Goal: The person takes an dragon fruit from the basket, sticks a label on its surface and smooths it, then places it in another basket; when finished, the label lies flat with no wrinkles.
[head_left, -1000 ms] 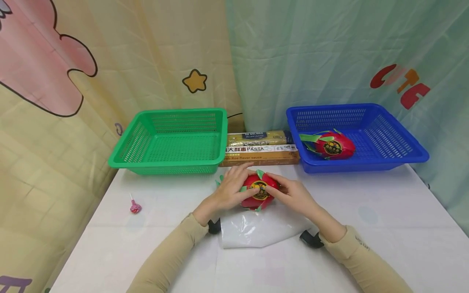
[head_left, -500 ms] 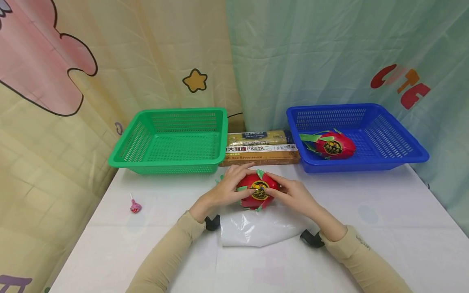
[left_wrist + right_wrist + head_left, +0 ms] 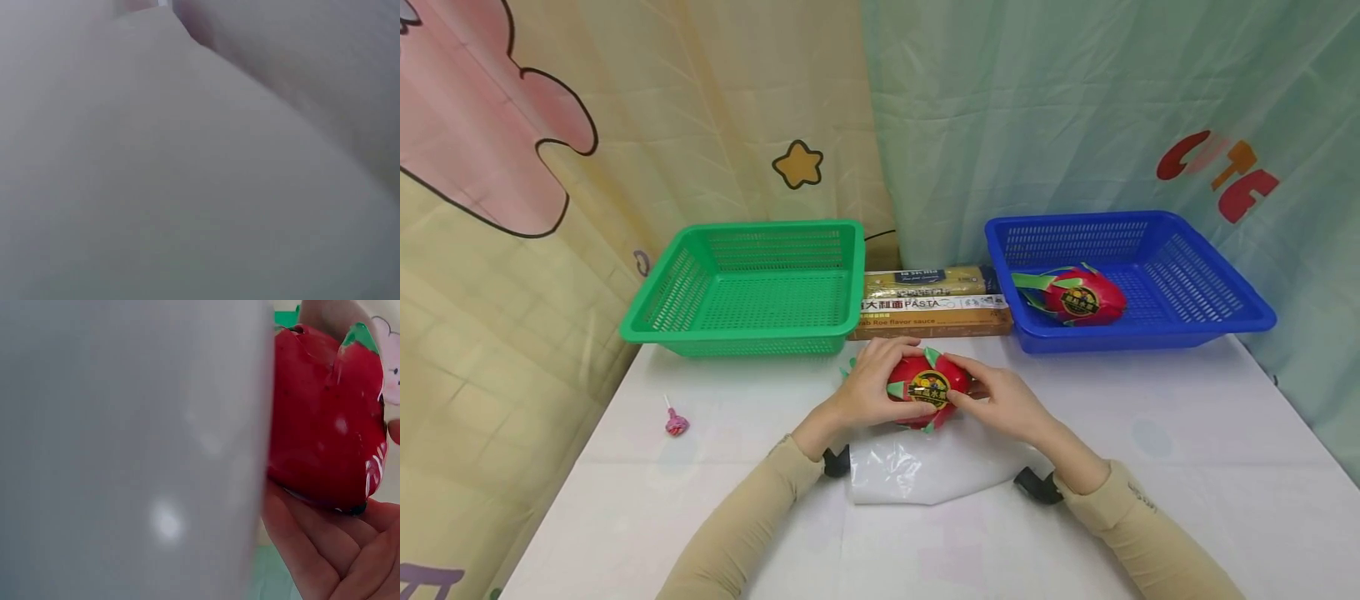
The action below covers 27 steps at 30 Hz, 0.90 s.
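Observation:
A red dragon fruit (image 3: 930, 388) with green scales and a round black-and-gold label is held between both hands, low over the white table. My left hand (image 3: 871, 390) curves over its left end, thumb along the front below the label. At the other end my right hand (image 3: 1009, 403) grips it, thumb at the label's edge. In the right wrist view the dragon fruit (image 3: 328, 419) rests against the fingers of the right hand (image 3: 340, 550). A glossy white plastic bag (image 3: 925, 475) hangs or lies just below the fruit. The left wrist view is mostly a blurred pale surface.
A green basket (image 3: 741, 336) stands at the back left. At the back right, a blue basket (image 3: 1150, 335) contains another dragon fruit (image 3: 1084, 298). Between them lie a pasta box (image 3: 932, 318) and a yellow pasta pack (image 3: 928, 282). A pink lollipop (image 3: 677, 423) lies left.
My left thumb has drawn back off the label, then moved to its lower edge, uncovering more of the print. The dragon fruit and right hand stay nearly in place.

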Each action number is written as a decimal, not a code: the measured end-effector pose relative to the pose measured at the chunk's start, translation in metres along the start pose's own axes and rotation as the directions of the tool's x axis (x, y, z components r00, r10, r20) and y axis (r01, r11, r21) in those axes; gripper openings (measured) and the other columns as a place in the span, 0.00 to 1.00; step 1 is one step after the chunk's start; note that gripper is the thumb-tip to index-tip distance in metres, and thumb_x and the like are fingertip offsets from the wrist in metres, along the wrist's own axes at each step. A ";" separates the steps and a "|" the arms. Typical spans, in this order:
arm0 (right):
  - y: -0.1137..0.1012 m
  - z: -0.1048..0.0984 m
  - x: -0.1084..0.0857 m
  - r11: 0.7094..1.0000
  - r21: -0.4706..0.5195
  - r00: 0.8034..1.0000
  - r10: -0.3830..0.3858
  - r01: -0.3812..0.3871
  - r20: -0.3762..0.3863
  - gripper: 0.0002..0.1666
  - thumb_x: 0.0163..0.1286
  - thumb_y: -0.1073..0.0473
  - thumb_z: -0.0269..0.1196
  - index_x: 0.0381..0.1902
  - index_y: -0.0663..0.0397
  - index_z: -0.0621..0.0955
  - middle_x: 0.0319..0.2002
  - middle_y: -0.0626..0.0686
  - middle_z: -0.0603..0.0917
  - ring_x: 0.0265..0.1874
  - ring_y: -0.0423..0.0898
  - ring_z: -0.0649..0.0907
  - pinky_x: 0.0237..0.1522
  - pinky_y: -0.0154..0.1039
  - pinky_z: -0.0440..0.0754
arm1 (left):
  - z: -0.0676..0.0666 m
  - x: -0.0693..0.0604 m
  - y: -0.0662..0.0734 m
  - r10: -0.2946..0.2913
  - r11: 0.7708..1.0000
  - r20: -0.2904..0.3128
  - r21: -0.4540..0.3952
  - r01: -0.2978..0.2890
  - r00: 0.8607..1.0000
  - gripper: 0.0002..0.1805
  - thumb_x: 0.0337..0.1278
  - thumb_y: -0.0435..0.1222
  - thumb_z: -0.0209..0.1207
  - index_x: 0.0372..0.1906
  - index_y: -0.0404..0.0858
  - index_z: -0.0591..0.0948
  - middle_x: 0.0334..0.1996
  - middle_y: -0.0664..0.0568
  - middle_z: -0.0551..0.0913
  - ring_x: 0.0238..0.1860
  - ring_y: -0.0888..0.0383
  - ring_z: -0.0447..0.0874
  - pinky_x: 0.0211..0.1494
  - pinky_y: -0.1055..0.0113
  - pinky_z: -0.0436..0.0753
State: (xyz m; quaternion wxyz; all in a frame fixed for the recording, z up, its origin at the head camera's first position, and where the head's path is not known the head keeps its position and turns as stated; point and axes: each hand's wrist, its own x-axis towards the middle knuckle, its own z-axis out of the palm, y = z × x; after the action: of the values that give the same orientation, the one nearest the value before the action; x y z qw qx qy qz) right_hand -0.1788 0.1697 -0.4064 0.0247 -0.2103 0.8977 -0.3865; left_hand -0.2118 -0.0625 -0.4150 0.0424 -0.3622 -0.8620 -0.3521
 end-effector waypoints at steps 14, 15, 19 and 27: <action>-0.001 -0.004 -0.001 1.000 -0.015 0.998 -0.026 0.027 0.064 0.40 0.63 0.42 0.62 0.67 0.54 0.67 0.47 0.53 0.82 0.35 0.40 0.82 0.37 0.34 0.80 | -0.002 0.000 -0.003 0.037 0.999 -0.011 -0.016 -0.038 0.999 0.36 0.39 0.52 0.69 0.56 0.43 0.71 0.56 0.55 0.73 0.52 0.60 0.62 0.51 0.60 0.68; -0.001 -0.004 -0.001 0.999 -0.020 0.997 -0.027 0.029 0.069 0.40 0.63 0.42 0.62 0.67 0.54 0.67 0.47 0.53 0.82 0.35 0.40 0.82 0.37 0.34 0.80 | -0.001 0.000 -0.003 0.037 0.999 -0.021 -0.022 -0.038 0.999 0.36 0.38 0.52 0.70 0.56 0.43 0.72 0.55 0.55 0.73 0.52 0.61 0.62 0.51 0.60 0.68; 0.000 -0.003 -0.001 1.000 -0.007 0.997 -0.028 0.028 0.074 0.40 0.63 0.41 0.62 0.67 0.55 0.66 0.46 0.52 0.82 0.37 0.42 0.83 0.39 0.35 0.81 | 0.002 0.001 -0.002 0.031 0.999 -0.067 -0.021 -0.032 0.997 0.35 0.35 0.51 0.71 0.53 0.44 0.74 0.52 0.57 0.75 0.50 0.61 0.63 0.48 0.62 0.70; 0.004 -0.007 -0.001 0.999 0.014 0.995 -0.041 0.040 0.086 0.38 0.65 0.43 0.61 0.68 0.51 0.66 0.49 0.54 0.81 0.38 0.42 0.81 0.40 0.38 0.80 | -0.001 0.000 -0.005 0.057 0.997 -0.035 -0.041 -0.059 0.998 0.34 0.41 0.52 0.70 0.56 0.45 0.74 0.53 0.58 0.75 0.50 0.62 0.63 0.47 0.64 0.71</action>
State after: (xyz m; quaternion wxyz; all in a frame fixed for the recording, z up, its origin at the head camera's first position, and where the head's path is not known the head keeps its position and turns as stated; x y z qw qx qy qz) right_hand -0.1810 0.1767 -0.4046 0.0572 -0.2448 0.8889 -0.3829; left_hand -0.2151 -0.0656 -0.4173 0.0594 -0.3821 -0.8426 -0.3748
